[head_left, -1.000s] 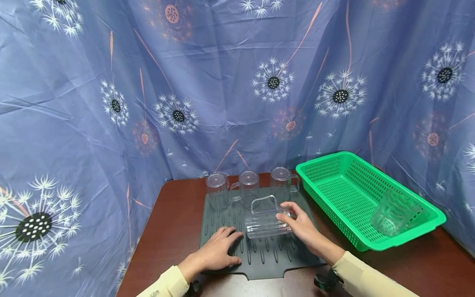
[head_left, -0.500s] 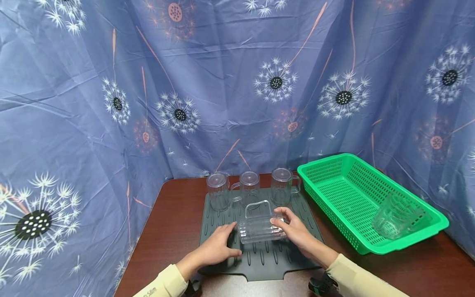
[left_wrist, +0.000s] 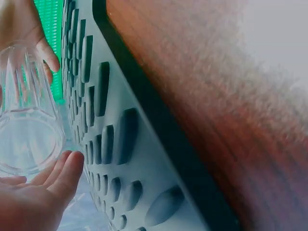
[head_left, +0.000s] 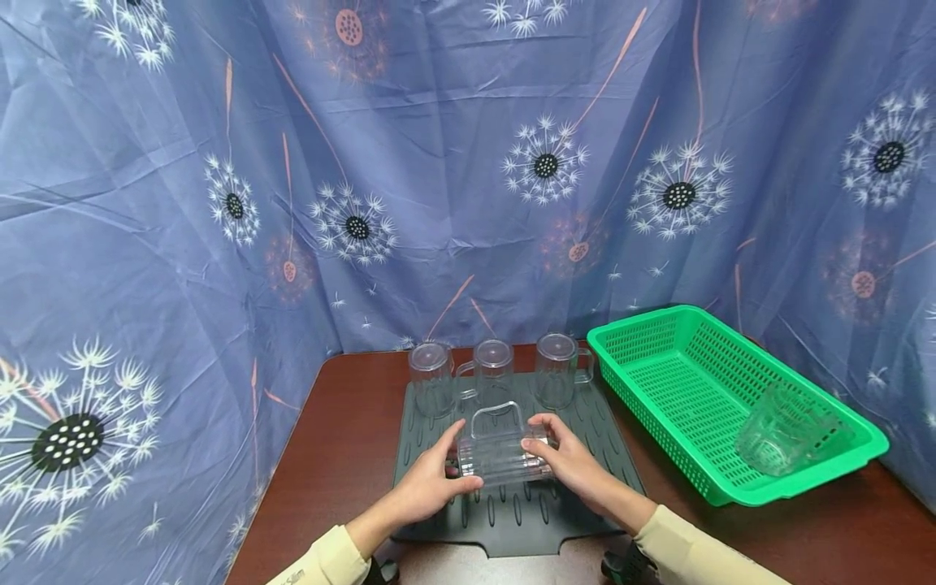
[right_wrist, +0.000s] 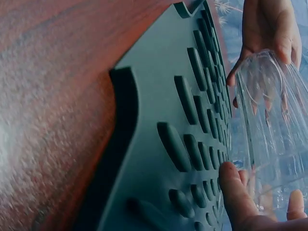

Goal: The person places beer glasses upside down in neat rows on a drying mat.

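Observation:
A clear ribbed glass mug (head_left: 497,459) is held on its side over the dark grey mat (head_left: 512,520), its handle pointing up. My right hand (head_left: 566,459) grips the mug's right end, thumb in front. At the left end, my left hand (head_left: 431,479) has its thumb and fingers spread around the base; contact is hard to judge. In the left wrist view, the mug's round bottom (left_wrist: 29,144) is beside the left fingertips (left_wrist: 72,163). Three upside-down glass mugs line the mat's back: the left mug (head_left: 431,382), the middle mug (head_left: 493,370) and the right mug (head_left: 556,370).
To the right stands a green perforated plastic basket (head_left: 687,398), with clear glassware (head_left: 778,431) tilted in its near right corner. The brown table (head_left: 322,455) extends left of the mat. Behind it hangs a blue dandelion-print curtain (head_left: 439,179).
The right hand has brought the mug leftward and slightly lower. The left hand has lifted and spread its fingers, and the mug's base has come between thumb and fingers.

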Action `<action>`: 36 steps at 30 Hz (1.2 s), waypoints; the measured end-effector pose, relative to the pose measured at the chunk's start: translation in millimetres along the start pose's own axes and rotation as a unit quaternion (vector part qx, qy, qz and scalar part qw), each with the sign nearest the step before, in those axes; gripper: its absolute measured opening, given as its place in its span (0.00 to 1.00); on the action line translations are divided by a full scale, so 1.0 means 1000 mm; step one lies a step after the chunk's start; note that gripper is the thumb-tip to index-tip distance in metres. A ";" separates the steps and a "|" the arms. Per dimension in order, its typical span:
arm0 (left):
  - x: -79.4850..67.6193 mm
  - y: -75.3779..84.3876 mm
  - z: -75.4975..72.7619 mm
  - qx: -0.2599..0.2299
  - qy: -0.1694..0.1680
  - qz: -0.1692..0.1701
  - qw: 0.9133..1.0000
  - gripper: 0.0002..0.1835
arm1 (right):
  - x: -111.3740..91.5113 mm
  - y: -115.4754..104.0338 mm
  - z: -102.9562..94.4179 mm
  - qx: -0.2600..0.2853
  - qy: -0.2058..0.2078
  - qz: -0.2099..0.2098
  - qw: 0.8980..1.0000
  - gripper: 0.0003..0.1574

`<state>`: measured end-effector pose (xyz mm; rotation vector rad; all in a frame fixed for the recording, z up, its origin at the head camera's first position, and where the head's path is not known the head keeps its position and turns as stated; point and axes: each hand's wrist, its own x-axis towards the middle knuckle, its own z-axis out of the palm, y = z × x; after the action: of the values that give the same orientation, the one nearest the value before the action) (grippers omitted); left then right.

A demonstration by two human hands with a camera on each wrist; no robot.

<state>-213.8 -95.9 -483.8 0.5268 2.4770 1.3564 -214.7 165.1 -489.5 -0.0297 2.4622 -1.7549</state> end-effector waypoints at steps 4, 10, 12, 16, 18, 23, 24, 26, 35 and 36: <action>-0.003 -0.001 0.002 -0.018 0.016 0.008 1.000 0.46 | 0.001 0.000 0.001 0.022 -0.024 0.006 0.999 0.30; -0.002 -0.001 -0.002 -0.050 0.045 0.040 0.997 0.41 | 0.007 0.000 -0.001 0.067 -0.084 0.014 0.994 0.34; -0.001 -0.001 -0.004 -0.066 0.054 0.050 0.995 0.39 | 0.009 0.000 -0.002 0.087 -0.112 0.012 0.990 0.36; 0.000 0.001 -0.008 -0.077 0.081 0.069 0.991 0.36 | 0.012 0.001 -0.003 0.124 -0.156 0.013 0.980 0.38; 0.000 0.002 -0.010 -0.060 0.097 0.068 0.991 0.35 | 0.014 0.001 -0.002 0.129 -0.168 0.018 0.977 0.38; -0.005 0.006 -0.016 -0.043 0.115 0.066 0.990 0.34 | 0.015 0.001 0.000 0.115 -0.191 0.018 0.975 0.40; -0.005 0.007 -0.017 -0.043 0.114 0.066 0.990 0.34 | 0.015 0.000 0.000 0.112 -0.197 0.014 0.974 0.40; -0.007 0.008 -0.021 -0.037 0.109 0.062 0.991 0.34 | 0.015 -0.001 0.000 0.108 -0.208 0.008 0.972 0.40; -0.012 0.010 -0.032 -0.017 0.105 0.072 0.992 0.34 | 0.013 -0.005 -0.004 0.084 -0.223 -0.009 0.971 0.38; -0.012 0.011 -0.034 -0.004 0.108 0.075 0.991 0.34 | 0.012 -0.005 -0.005 0.080 -0.223 -0.012 0.971 0.38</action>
<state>-214.3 -121.4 -456.3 0.6046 2.6477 1.5554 -227.7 167.2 -483.9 -0.3964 2.0059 -1.7210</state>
